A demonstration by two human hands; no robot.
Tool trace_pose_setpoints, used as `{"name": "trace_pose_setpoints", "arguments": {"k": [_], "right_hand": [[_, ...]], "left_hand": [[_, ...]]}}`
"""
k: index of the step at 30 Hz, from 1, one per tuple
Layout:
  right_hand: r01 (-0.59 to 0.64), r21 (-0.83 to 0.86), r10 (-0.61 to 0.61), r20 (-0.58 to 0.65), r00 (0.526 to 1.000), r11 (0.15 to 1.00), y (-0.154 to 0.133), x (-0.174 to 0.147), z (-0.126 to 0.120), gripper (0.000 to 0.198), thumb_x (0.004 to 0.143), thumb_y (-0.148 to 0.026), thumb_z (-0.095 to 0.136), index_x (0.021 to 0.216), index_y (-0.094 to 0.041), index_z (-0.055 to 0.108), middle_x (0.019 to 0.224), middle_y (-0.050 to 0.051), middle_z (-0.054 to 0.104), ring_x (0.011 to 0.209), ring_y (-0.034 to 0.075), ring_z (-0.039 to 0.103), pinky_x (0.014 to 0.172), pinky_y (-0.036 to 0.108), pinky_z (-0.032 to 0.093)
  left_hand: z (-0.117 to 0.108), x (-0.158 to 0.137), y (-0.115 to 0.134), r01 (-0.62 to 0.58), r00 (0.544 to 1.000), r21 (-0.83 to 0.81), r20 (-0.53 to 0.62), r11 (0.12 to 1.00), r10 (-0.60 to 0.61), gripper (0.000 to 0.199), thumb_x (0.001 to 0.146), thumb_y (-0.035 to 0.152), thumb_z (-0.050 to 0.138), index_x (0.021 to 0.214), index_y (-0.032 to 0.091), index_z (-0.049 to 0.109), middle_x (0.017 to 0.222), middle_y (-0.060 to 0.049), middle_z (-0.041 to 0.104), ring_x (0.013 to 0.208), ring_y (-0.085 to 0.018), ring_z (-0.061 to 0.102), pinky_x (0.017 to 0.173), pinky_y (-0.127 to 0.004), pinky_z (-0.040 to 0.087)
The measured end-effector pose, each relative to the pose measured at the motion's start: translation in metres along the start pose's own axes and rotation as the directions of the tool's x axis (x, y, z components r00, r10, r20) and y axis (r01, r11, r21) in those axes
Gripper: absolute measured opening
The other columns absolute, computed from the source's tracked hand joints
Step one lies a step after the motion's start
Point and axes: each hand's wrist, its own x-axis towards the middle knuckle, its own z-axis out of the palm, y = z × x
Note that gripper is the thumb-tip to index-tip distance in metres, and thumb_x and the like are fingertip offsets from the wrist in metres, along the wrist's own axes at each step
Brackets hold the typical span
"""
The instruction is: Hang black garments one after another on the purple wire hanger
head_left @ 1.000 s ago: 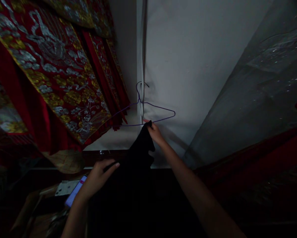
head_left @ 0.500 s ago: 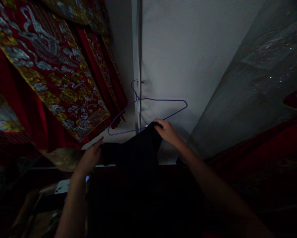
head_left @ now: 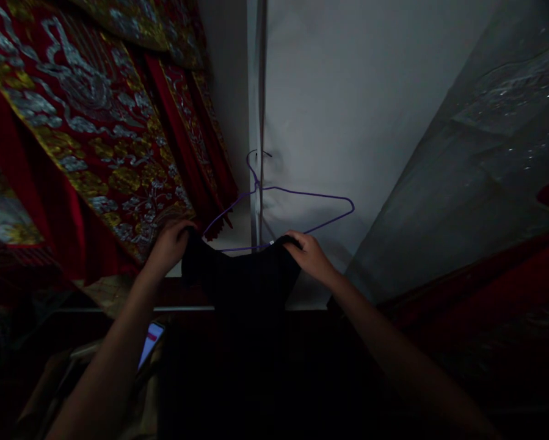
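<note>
A black garment, too dark to show its exact kind, is stretched between my two hands. My left hand pinches its upper left corner. At the upper right edge, my right hand grips the cloth between thumb and fingers. Behind the garment a purple wire hanger hangs by its hook against a pale upright post. The garment's top edge covers part of the hanger's lower bar. A small white tag shows by the cloth near my right hand. The lower part of the garment fades into darkness.
Red cloth with gold and silver embroidery hangs at the left. A pale wall stands behind, with a greyish translucent sheet at the right. Low on the left, a phone with a lit screen lies near my left forearm.
My left hand has risen, lifting the garment's left corner so its top edge now spreads more level before the hanger. My right hand keeps its grip. More of the lit phone shows.
</note>
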Motion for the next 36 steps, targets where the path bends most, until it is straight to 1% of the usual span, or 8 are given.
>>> {"name": "trace_pose_setpoints", "arguments": {"k": [4,9,12,17,20,25,29,36], "right_hand": [[-0.016,0.008,0.016,0.006,1.000,1.000,0.002,-0.002,-0.002,0.016,0.083,-0.029,0.054,0.082,-0.020,0.068,0.078,0.002,0.070,0.076,0.020,0.064,0.072,0.030,0.047],[-0.010,-0.019,0.010,0.010,1.000,1.000,-0.007,-0.004,0.005,0.017,0.086,-0.029,0.055,0.081,-0.019,0.069,0.078,0.002,0.071,0.075,0.020,0.065,0.071,0.030,0.047],[-0.011,-0.053,0.014,0.056,0.998,0.999,-0.010,-0.007,0.008,0.019,0.088,-0.029,0.054,0.090,-0.019,0.071,0.088,0.005,0.074,0.083,0.022,0.068,0.079,0.033,0.050],[0.022,-0.086,-0.015,0.081,0.997,0.996,-0.009,-0.014,0.001,0.027,0.092,-0.029,0.051,0.106,-0.022,0.073,0.105,0.007,0.076,0.103,0.025,0.070,0.095,0.039,0.051],[0.070,-0.150,-0.081,-0.071,0.994,0.986,-0.007,-0.010,-0.016,0.035,0.093,-0.029,0.049,0.120,-0.023,0.071,0.107,0.007,0.075,0.106,0.026,0.069,0.097,0.040,0.051],[-0.037,-0.291,-0.065,-0.334,0.940,0.956,0.002,0.013,-0.065,0.063,0.089,-0.029,0.056,0.149,-0.017,0.046,0.071,0.002,0.068,0.055,0.019,0.057,0.059,0.033,0.050],[-0.054,-0.389,-0.070,-0.297,0.952,0.919,0.006,0.026,-0.096,0.071,0.085,-0.032,0.063,0.151,-0.013,0.041,0.057,-0.004,0.056,0.045,0.015,0.043,0.051,0.030,0.039],[-0.026,-0.426,-0.090,-0.248,0.965,0.904,-0.008,0.009,-0.111,0.081,0.082,-0.038,0.071,0.150,-0.016,0.035,0.062,-0.005,0.055,0.054,0.017,0.054,0.058,0.030,0.044]], "left_hand": [[-0.004,-0.009,-0.005,0.082,0.982,-0.064,0.176,0.995,-0.069,0.029,0.080,0.023,0.057,0.100,0.016,0.076,0.087,-0.004,0.072,0.081,-0.019,0.063,0.084,-0.028,0.050],[0.007,-0.001,0.031,0.123,0.991,-0.289,0.096,0.949,-0.099,0.026,0.080,0.030,0.065,0.097,0.014,0.077,0.086,-0.007,0.074,0.078,-0.018,0.065,0.074,-0.025,0.052],[0.010,0.005,0.056,0.116,0.988,-0.339,0.133,0.933,-0.075,0.034,0.083,0.033,0.061,0.107,0.013,0.075,0.093,-0.010,0.075,0.082,-0.021,0.068,0.075,-0.028,0.054],[0.011,0.012,0.073,-0.082,0.960,-0.011,0.269,0.997,0.082,0.041,0.085,0.021,0.046,0.117,0.013,0.070,0.104,-0.009,0.075,0.094,-0.023,0.069,0.091,-0.035,0.053],[0.014,0.017,0.070,-0.192,0.952,0.153,0.270,0.969,0.146,0.040,0.084,0.016,0.040,0.113,0.013,0.068,0.100,-0.010,0.074,0.093,-0.022,0.068,0.091,-0.035,0.052],[0.013,0.025,0.066,-0.255,0.946,0.310,0.278,0.916,0.169,0.040,0.083,0.013,0.037,0.110,0.015,0.066,0.102,-0.010,0.073,0.093,-0.023,0.069,0.090,-0.035,0.052],[0.013,0.027,0.067,-0.276,0.931,0.358,0.331,0.892,0.156,0.039,0.084,0.014,0.036,0.110,0.016,0.065,0.102,-0.010,0.073,0.094,-0.024,0.069,0.089,-0.035,0.052],[0.017,0.029,0.057,-0.225,0.951,0.402,0.289,0.888,0.111,0.040,0.084,0.014,0.036,0.112,0.017,0.065,0.097,-0.010,0.073,0.087,-0.025,0.070,0.082,-0.034,0.052]]}}
